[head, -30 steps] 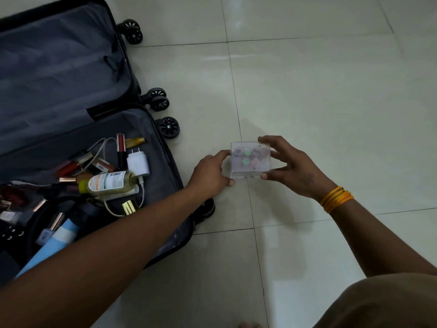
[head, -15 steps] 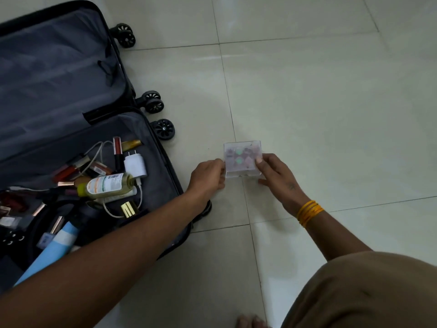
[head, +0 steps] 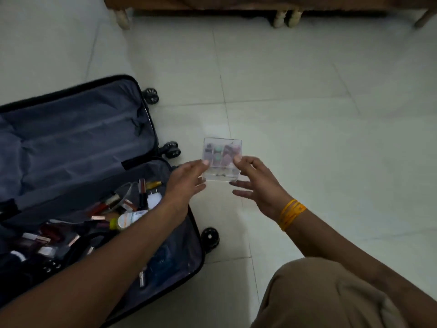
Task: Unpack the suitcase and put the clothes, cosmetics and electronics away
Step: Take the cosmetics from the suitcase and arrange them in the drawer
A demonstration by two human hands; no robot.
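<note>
A small clear plastic box with green and pink round items inside stands on the tiled floor, just right of the open black suitcase. My left hand touches the box's left side with the thumb, its fingers stretched out by the lower corner. My right hand, with orange bands at the wrist, touches the right side with the thumb tip, its other fingers spread straight and off the box. The suitcase's near half holds lipsticks, a yellow-capped bottle, a white charger and other small items.
Wooden furniture legs stand along the far edge of the floor. A suitcase wheel sticks out near my left forearm. My knee in tan cloth fills the lower right. Pale floor tiles stretch to the right of the box.
The box has come down onto the floor and both hands have loosened from gripping it to straight fingers. The view has tilted up, bringing the furniture legs into sight.
</note>
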